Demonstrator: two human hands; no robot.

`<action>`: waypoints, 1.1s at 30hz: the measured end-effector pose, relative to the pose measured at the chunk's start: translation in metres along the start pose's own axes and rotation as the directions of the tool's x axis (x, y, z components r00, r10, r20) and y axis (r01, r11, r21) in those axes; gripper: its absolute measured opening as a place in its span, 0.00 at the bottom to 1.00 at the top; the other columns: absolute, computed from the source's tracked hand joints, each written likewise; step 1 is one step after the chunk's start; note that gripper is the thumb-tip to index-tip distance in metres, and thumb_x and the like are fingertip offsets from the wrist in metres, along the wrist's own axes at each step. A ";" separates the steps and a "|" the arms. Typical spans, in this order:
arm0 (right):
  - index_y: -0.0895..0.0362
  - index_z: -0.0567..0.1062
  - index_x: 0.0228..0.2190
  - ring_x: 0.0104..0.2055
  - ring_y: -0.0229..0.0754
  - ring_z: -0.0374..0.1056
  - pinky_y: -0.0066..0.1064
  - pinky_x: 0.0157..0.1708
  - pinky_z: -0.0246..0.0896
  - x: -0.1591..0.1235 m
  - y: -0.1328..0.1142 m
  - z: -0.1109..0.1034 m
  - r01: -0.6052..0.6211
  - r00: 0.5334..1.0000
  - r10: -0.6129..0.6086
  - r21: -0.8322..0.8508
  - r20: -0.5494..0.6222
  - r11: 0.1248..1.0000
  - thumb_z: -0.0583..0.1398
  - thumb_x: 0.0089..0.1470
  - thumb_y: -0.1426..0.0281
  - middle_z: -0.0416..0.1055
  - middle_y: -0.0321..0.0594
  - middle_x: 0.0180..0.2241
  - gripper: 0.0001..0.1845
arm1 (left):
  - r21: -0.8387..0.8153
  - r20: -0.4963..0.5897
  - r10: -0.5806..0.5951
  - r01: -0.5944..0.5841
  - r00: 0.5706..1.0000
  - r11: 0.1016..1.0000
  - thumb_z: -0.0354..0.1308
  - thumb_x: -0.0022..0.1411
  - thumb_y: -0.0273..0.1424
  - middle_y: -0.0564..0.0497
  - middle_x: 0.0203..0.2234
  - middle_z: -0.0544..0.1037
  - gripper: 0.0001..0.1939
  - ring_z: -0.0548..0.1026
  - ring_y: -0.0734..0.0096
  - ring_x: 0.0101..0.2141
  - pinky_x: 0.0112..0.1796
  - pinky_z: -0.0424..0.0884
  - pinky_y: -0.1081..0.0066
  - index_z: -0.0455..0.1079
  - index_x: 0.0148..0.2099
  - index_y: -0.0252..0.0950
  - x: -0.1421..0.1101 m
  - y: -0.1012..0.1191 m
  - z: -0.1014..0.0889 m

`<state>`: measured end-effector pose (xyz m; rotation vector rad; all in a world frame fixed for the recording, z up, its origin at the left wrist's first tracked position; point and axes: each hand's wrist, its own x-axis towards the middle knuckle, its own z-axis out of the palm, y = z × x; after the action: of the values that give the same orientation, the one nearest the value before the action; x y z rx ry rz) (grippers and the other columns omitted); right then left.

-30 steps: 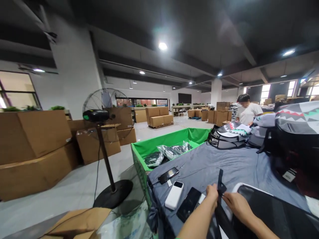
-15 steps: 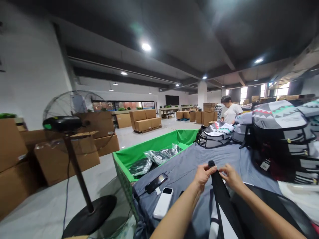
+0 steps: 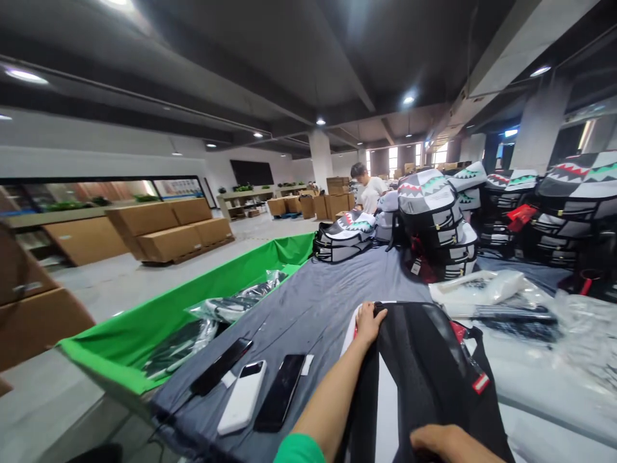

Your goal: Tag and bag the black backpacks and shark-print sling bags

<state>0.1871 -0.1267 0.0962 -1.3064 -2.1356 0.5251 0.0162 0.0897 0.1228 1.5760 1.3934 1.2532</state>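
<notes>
A black backpack [image 3: 424, 360] with a white panel, a red-and-white tag and a strap at its right side lies in front of me on the grey cloth. My left hand [image 3: 370, 323] is closed on its far top edge, at the left corner. Low in the view, my right hand [image 3: 450, 442] is over the near part of the backpack with its fingers curled in. The frame's bottom edge cuts it off, and what its fingers hold, if anything, is hidden.
Left on the grey cloth [image 3: 308, 292] lie a white power bank [image 3: 242, 397] and two black phones [image 3: 280, 392]. Beyond is a green-lined bin [image 3: 110, 334] with bagged goods. Stacked backpacks [image 3: 429, 199], clear plastic bags [image 3: 544, 334] and a co-worker [image 3: 372, 191] are farther off.
The view has swung right. My hands, close together on a black strap-like part before, are now apart: left at the backpack's top edge, right drawn back near me. The backpack now shows more fully.
</notes>
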 end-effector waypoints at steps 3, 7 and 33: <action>0.46 0.77 0.26 0.32 0.49 0.74 0.36 0.33 0.71 -0.006 0.047 -0.065 -0.198 0.967 0.214 0.121 -0.140 0.973 0.53 0.57 0.44 0.77 0.39 0.28 0.24 | 0.153 -0.036 0.020 -0.014 0.999 0.988 0.66 0.56 0.29 0.45 0.50 0.72 0.15 0.66 0.50 0.57 0.59 0.59 0.55 0.72 0.47 0.38 -0.009 -0.003 0.012; 0.51 0.71 0.34 0.29 0.51 0.72 0.39 0.28 0.65 0.032 0.120 -0.129 -0.568 0.622 0.690 0.394 -0.369 0.723 0.58 0.42 0.39 0.74 0.43 0.26 0.30 | 0.351 0.165 0.301 -0.341 0.939 0.872 0.61 0.61 0.24 0.41 0.61 0.66 0.24 0.57 0.48 0.65 0.64 0.49 0.49 0.66 0.59 0.39 -0.016 0.022 0.041; 0.50 0.66 0.31 0.21 0.38 0.60 0.28 0.20 0.56 0.009 0.035 -0.103 -0.302 0.798 0.308 0.099 -0.518 0.948 0.60 0.47 0.41 0.67 0.34 0.23 0.26 | 0.142 0.583 0.457 -0.638 0.672 0.756 0.67 0.61 0.40 0.48 0.54 0.76 0.18 0.67 0.57 0.58 0.58 0.58 0.57 0.71 0.51 0.42 -0.035 0.025 0.131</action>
<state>0.2741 -0.1003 0.1555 -1.5841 -1.4737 0.2536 0.1495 0.0643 0.0980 2.4989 0.8040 0.7934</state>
